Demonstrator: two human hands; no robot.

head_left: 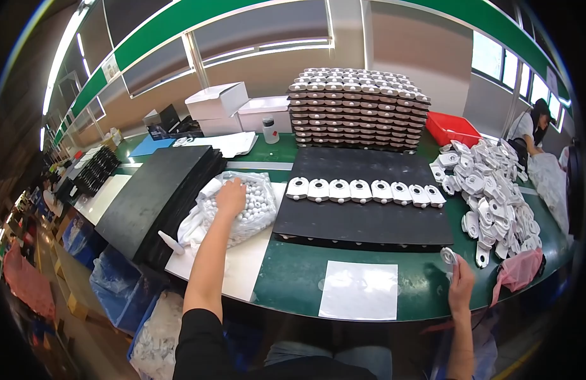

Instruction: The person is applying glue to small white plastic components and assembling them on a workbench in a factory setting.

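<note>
My left hand [231, 197] reaches into a clear plastic bag [270, 212] of small white balls [260, 196]. Its fingers are bent down among the balls, and whatever sits between the fingertips is hidden. At the table's front edge on the right, my right hand [461, 286] holds up a white plastic housing [449, 256] with a round opening, pinched in the fingers. Between the hands, a row of similar white housings [359, 190] lies across a black foam sheet [369, 223], each with a small white ball at its near end.
A heap of white housings [486, 183] covers the right side, with a red bin [452, 128] behind. Stacked loaded trays [359, 114] rise at the back. Black sheets [160, 193] lie left of the bag. A white paper [359, 291] is in front; a person [527, 130] works far right.
</note>
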